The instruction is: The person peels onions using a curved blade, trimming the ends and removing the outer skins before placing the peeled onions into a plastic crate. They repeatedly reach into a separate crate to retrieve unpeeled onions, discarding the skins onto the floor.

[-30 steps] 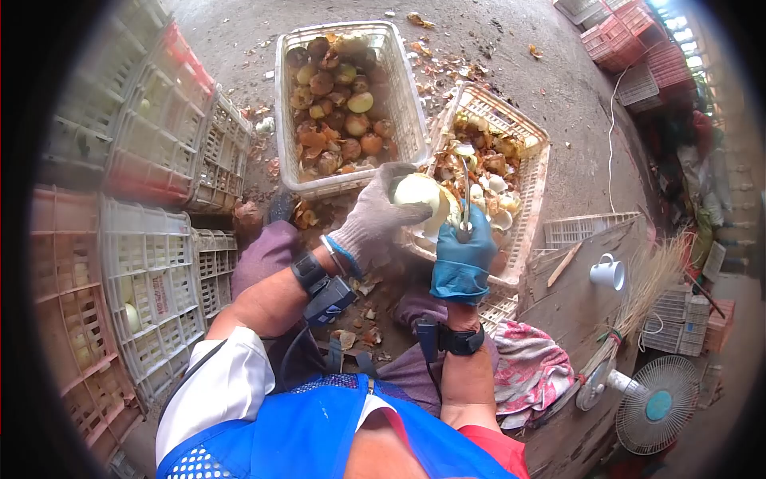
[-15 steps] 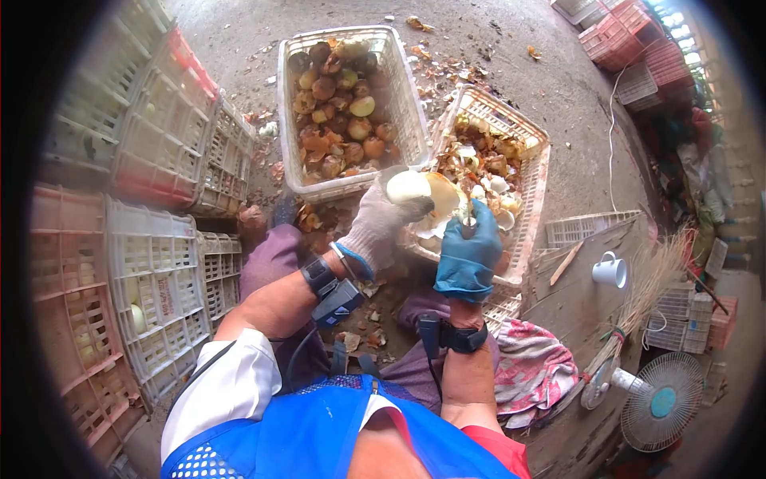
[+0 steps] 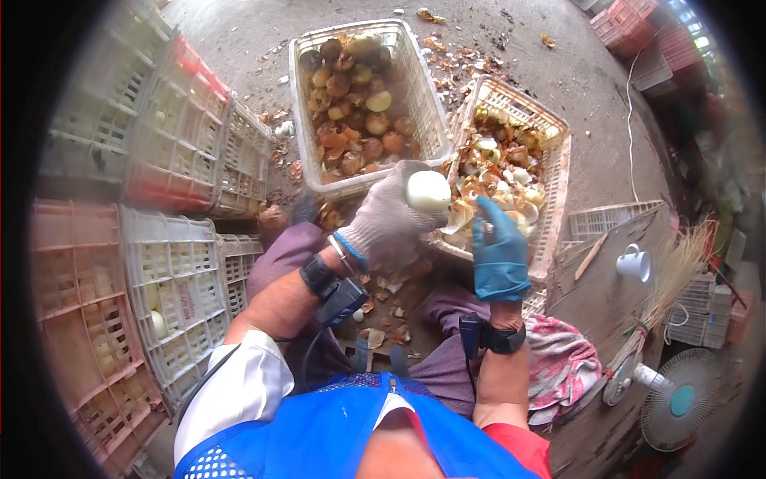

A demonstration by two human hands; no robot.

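Note:
My left hand [image 3: 387, 211], in a pale knit glove, is closed round a peeled white onion [image 3: 428, 191], just beyond the near edge of a crate of unpeeled onions [image 3: 437, 120]. My right hand [image 3: 501, 251], in a blue rubber glove, is apart from the onion, over the near side of a crate of onion skins [image 3: 558, 172]. Its index finger points forward while the other fingers look curled. What they hold, if anything, is hidden. Loose pale skins [image 3: 458, 215] lie between the two hands.
Stacked crates [image 3: 171, 279] with pale onions inside stand along the left. On the right, a wooden board [image 3: 594, 279] bears a white mug [image 3: 633, 263]. A fan [image 3: 681, 399], a straw broom [image 3: 666, 279] and a patterned cloth [image 3: 558, 363] are there too. Skins litter the ground.
The big piece of skin hanging between the onion and my right hand has come off. My right hand has drawn away from the onion, and the whole view has shifted a little.

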